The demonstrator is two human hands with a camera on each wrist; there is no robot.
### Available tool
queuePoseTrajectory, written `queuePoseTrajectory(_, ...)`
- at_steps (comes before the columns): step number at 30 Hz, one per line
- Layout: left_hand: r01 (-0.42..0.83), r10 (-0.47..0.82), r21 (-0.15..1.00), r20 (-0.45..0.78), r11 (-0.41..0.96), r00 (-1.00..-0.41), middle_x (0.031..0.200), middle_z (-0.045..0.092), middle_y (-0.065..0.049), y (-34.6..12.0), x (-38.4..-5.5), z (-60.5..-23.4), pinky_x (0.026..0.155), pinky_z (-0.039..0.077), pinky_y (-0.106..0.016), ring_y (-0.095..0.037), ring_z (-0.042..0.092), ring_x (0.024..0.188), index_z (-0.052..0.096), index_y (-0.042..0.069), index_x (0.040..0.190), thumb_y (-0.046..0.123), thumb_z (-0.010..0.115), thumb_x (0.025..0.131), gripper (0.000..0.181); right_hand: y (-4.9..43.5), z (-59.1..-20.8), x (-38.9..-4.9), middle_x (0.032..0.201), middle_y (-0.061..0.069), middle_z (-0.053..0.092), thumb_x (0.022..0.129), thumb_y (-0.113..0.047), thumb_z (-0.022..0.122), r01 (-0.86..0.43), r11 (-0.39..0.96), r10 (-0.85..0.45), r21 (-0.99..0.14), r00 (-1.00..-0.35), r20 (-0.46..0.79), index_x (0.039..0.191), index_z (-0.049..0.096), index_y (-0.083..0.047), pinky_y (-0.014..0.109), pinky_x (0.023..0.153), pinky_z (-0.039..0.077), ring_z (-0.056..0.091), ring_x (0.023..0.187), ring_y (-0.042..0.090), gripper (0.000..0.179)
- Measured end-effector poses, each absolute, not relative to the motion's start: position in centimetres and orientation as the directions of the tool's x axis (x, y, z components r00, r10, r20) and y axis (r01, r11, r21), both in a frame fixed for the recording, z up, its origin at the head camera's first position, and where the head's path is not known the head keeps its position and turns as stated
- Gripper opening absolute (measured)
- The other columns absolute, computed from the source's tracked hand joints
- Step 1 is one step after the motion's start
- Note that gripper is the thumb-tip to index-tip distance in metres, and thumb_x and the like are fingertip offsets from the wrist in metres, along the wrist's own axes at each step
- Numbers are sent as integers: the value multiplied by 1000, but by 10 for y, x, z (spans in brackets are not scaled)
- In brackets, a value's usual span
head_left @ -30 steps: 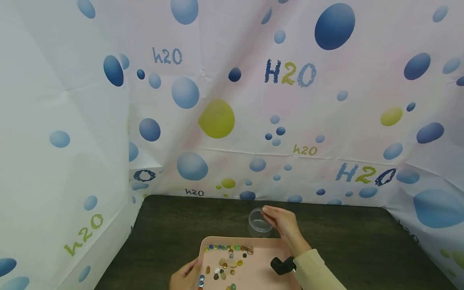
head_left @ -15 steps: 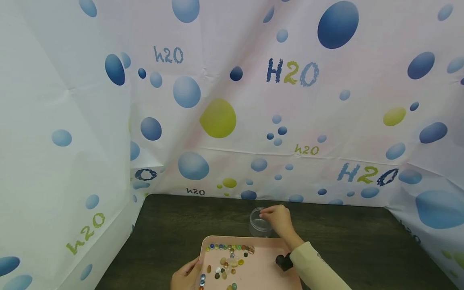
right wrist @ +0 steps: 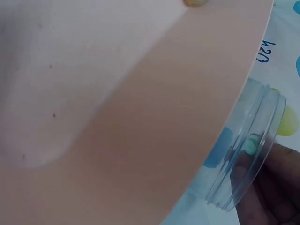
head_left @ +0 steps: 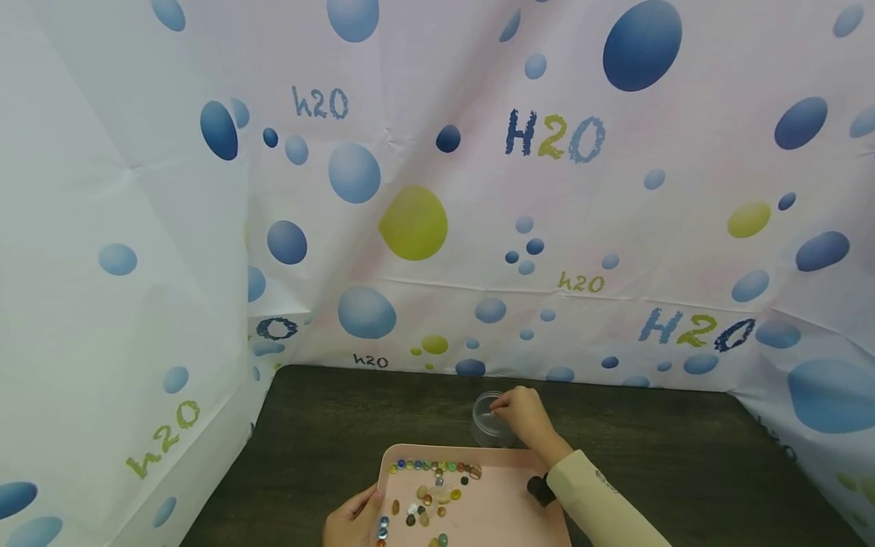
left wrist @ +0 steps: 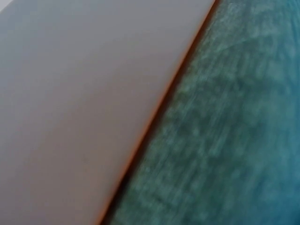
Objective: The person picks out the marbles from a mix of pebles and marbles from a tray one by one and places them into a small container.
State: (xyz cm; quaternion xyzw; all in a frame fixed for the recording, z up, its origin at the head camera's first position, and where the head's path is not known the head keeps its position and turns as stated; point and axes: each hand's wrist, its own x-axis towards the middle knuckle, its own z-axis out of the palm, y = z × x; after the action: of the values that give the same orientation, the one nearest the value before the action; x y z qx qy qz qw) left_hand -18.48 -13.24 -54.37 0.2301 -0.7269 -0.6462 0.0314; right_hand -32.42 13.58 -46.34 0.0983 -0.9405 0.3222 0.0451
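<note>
My left hand [head_left: 352, 520] grips the left rim of a pink tray [head_left: 506, 497], its thumb over the edge. Several glass marbles [head_left: 418, 465] line the tray's far edge, and small pebbles [head_left: 422, 494] lie scattered on its left half. Behind the tray stands a clear round jar [head_left: 487, 431] without a lid. My right hand [head_left: 529, 418] is bent over the jar's mouth, fingertips within its rim. In the right wrist view, the thumb and fingers pinch a small pale-green marble or pebble [right wrist: 253, 144], seen through the clear wall of the jar.
A black strap-like object [head_left: 540, 490] shows at my right wrist, above the tray. Dark wood tabletop [head_left: 649, 456] surrounds the tray. A white sheet [head_left: 437, 304] printed with bubbles hangs behind and at both sides. The left wrist view is mostly blurred tray side [left wrist: 84, 103].
My right hand has turned downward, its fingertips going from beside the jar's rim to over its mouth. The left hand stays on the tray. The head view has shifted slightly.
</note>
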Motion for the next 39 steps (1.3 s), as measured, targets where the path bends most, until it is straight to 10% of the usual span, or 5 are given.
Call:
queuePoseTrajectory(9, -298, -382, 951, -246, 83, -891, 81, 76, -9, -131, -183, -542, 57, 59, -31, -14, 69, 64, 70, -4, 116, 49, 76, 85, 61, 136, -465, -325, 94, 12, 78, 86, -5, 73, -251, 771, -182, -585, -967, 176, 91, 81, -4, 26, 60, 55, 72, 80, 21, 9)
queuePoseTrajectory(16, -262, -377, 964, -225, 49, -898, 80, 76, -10, -131, -182, -542, 57, 59, -30, -14, 69, 63, 70, -5, 117, 42, 75, 87, 56, 137, -464, -322, 92, 13, 78, 88, -6, 71, -205, 719, -127, -664, -978, 164, 92, 81, -3, 20, 46, 25, 34, 49, 10, 10)
queuePoseTrajectory(23, -231, -383, 969, -182, 86, -906, 86, 77, -14, -131, -183, -542, 57, 58, -26, -14, 69, 65, 70, -4, 117, 39, 74, 89, 52, 138, -461, -318, 101, 14, 77, 88, -11, 74, -157, 659, -73, -736, -987, 145, 96, 80, -5, 21, 49, 32, 63, 67, 13, 12)
queuePoseTrajectory(39, -204, -379, 962, -124, 180, -917, 89, 77, -15, -132, -183, -544, 58, 56, -24, -11, 68, 66, 71, -3, 116, 37, 71, 91, 47, 107, -466, -296, 101, 12, 77, 87, -14, 76, -112, 466, -79, -878, -993, 84, 99, 80, -5, 39, 82, 60, 71, 99, 28, 16)
